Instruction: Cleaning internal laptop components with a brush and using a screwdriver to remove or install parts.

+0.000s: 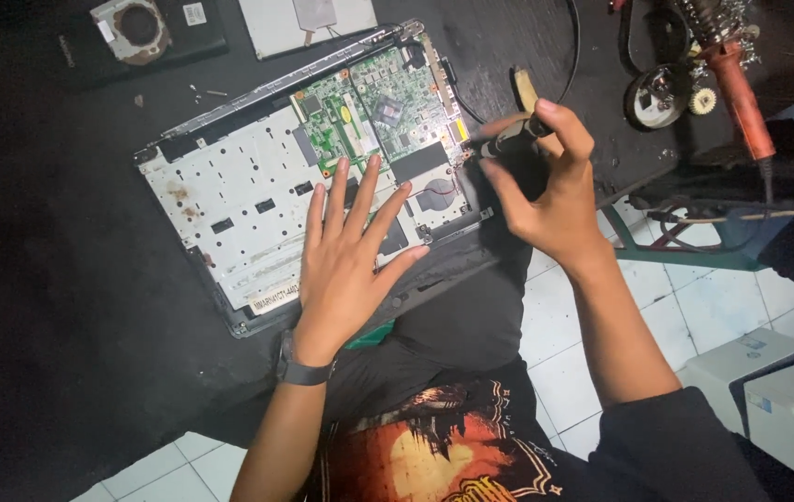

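Observation:
An opened laptop chassis (220, 200) lies tilted on a dark work surface, its green circuit board (387, 107) and a silver metal plate exposed. My left hand (350, 256) lies flat on the chassis with fingers spread, holding nothing; a dark watch is on its wrist. My right hand (545, 191) grips a dark-handled screwdriver (513, 139), whose tip points at the right edge of the board near the hinge corner.
A small fan part (132, 28) and a white panel (299, 23) lie at the back. A red-handled tool (736, 88) and a round spool (657, 98) sit at the right. White boxes (773, 395) stand on the tiled floor at lower right.

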